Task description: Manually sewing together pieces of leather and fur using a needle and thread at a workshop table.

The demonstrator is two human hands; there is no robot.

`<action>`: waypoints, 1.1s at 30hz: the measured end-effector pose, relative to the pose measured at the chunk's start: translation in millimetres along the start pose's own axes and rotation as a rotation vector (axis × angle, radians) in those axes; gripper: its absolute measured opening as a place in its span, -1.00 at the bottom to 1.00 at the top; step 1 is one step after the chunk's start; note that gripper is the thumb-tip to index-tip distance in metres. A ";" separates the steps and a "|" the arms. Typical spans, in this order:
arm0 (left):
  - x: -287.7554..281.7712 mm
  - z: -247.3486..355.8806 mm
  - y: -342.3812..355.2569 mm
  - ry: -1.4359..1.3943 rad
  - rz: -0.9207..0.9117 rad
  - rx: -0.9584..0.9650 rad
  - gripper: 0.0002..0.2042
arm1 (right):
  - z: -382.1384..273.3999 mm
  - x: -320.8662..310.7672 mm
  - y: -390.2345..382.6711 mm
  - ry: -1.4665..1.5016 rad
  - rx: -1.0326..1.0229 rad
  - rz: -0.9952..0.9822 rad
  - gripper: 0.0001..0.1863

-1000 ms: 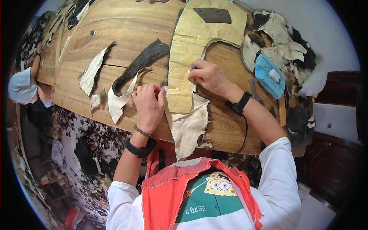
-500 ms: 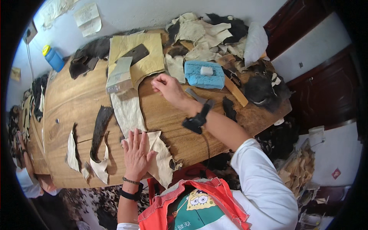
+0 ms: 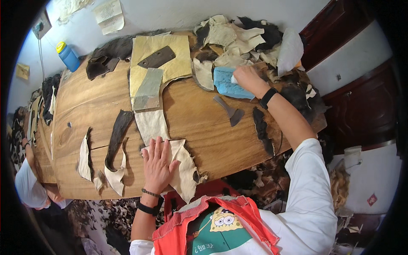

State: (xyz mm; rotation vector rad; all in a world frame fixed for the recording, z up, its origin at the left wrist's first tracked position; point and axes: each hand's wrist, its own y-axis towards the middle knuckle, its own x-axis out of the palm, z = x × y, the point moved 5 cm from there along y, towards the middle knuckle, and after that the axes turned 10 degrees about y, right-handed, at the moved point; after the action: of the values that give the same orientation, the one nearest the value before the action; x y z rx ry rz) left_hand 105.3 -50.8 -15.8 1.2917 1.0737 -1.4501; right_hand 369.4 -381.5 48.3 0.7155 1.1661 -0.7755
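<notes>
My left hand lies flat, fingers stretched, on a pale piece of hide with a furry edge at the table's near side. My right hand is closed around a small white block, mostly hidden by the fingers, at the top of a rough blue block. A dark knife with a fan-shaped blade lies below it. A long pale hide strip runs up under a clear plastic template. Beyond are a yellowish sheet and a dark curved template on it.
Narrow fur offcuts lie left on the wooden table. Scrap hides are heaped at the back right. A blue bottle with a yellow cap stands far left. Another person's arm shows at the left edge.
My right hand has moved right, from bare tabletop to the blue block, and closed on the small white block. The knife is now uncovered. My left hand stays flat on the hide.
</notes>
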 end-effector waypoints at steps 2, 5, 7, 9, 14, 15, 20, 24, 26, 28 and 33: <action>2.0 0.1 0.6 -0.014 0.005 0.004 -0.24 | 3.1 5.9 4.6 -0.027 -0.023 -0.112 -0.92; 5.3 -4.9 -2.1 0.004 -0.016 -0.041 -0.23 | 11.7 -8.2 8.5 0.058 0.007 -0.217 -0.90; 3.6 -5.5 -3.4 -0.078 0.019 0.015 -0.22 | 19.3 -34.9 11.3 0.155 0.170 -0.215 -0.86; 2.1 -11.4 -4.7 -0.118 0.026 -0.030 -0.30 | 10.5 -81.3 7.9 0.393 0.192 0.088 -0.87; -18.7 -29.2 7.8 -0.501 0.453 -0.170 -0.67 | -121.7 -84.1 -12.6 1.318 0.192 -0.025 -0.84; -16.7 -29.6 14.6 -0.601 0.419 -0.145 -0.73 | -158.8 -66.5 -17.5 1.556 0.231 -0.190 -0.81; -10.2 -29.0 33.7 -0.483 0.375 -0.045 -0.67 | -257.0 -20.4 -19.8 1.216 -0.137 -0.102 -0.73; -1.5 -38.5 30.5 -0.546 0.425 -0.157 -0.70 | -269.1 -7.6 -28.5 1.100 -0.208 -0.018 -0.80; 2.3 -39.0 29.5 -0.549 0.417 -0.163 -0.72 | -270.2 -6.8 -32.6 1.080 -0.207 -0.010 -0.82; 4.1 -39.1 30.4 -0.563 0.427 -0.163 -0.73 | -272.1 -9.6 -34.0 1.025 -0.262 0.037 -0.87; -0.7 -41.3 40.6 -0.491 0.510 -0.082 -0.83 | -274.8 -8.8 -23.9 0.962 -0.291 0.076 -0.85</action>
State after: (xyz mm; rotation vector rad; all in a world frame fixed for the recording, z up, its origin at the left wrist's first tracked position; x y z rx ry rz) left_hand 154.1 -20.0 -20.3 0.9804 0.4305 -1.2200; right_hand 205.7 -167.6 -11.8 0.9049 2.0472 -0.1457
